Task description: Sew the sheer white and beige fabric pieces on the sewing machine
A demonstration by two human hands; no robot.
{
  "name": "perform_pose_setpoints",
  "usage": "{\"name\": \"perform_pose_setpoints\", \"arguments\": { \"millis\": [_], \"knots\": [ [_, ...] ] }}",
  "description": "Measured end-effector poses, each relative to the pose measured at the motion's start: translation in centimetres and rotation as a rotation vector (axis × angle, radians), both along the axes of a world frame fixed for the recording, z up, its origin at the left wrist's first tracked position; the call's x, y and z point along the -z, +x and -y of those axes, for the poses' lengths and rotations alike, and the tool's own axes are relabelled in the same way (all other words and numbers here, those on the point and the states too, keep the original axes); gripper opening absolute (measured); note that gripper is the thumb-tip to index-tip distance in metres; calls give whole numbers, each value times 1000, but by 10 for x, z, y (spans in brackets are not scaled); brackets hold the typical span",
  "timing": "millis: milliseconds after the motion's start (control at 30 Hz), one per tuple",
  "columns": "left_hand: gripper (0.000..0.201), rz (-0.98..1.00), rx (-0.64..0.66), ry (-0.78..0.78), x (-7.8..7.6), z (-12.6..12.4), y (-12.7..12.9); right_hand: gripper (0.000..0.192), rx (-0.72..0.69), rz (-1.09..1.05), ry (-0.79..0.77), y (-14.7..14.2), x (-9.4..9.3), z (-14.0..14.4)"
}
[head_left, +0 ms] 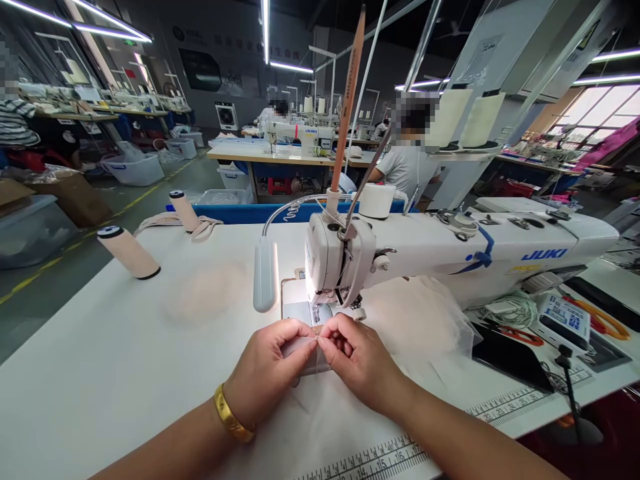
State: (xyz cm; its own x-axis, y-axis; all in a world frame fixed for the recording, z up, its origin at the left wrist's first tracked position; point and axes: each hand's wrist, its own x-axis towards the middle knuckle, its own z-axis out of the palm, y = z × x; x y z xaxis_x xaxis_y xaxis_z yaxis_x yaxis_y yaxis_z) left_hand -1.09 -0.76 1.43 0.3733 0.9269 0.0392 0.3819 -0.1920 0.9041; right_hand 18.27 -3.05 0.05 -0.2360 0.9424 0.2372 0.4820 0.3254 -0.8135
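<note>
Small sheer fabric piece (306, 352) on white surface (125, 360), just at 6 o'clock from sewing machine (450, 257) needle; mostly hidden beneath both hands, edges hard to make out. Long axis apparently running 9 to 3 o'clock, not certain. Left hand (267, 370) and right hand (357, 357) meeting thumb-to-thumb, fingers narrowly pinched on fabric's top edge. Needle area obscured by glare. Lamp head (264, 275) at 10 o'clock.
</note>
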Motion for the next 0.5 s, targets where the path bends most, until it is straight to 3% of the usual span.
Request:
{"name": "perform_pose_setpoints", "arguments": {
  "millis": [200, 500],
  "knots": [
    [19, -2, 3, 107, 2, -1, 1, 11, 0, 61, 119, 0, 0, 0],
    [24, 78, -18, -137, 4, -1, 4, 14, 0, 88, 170, 0, 0, 0]
  ]
}}
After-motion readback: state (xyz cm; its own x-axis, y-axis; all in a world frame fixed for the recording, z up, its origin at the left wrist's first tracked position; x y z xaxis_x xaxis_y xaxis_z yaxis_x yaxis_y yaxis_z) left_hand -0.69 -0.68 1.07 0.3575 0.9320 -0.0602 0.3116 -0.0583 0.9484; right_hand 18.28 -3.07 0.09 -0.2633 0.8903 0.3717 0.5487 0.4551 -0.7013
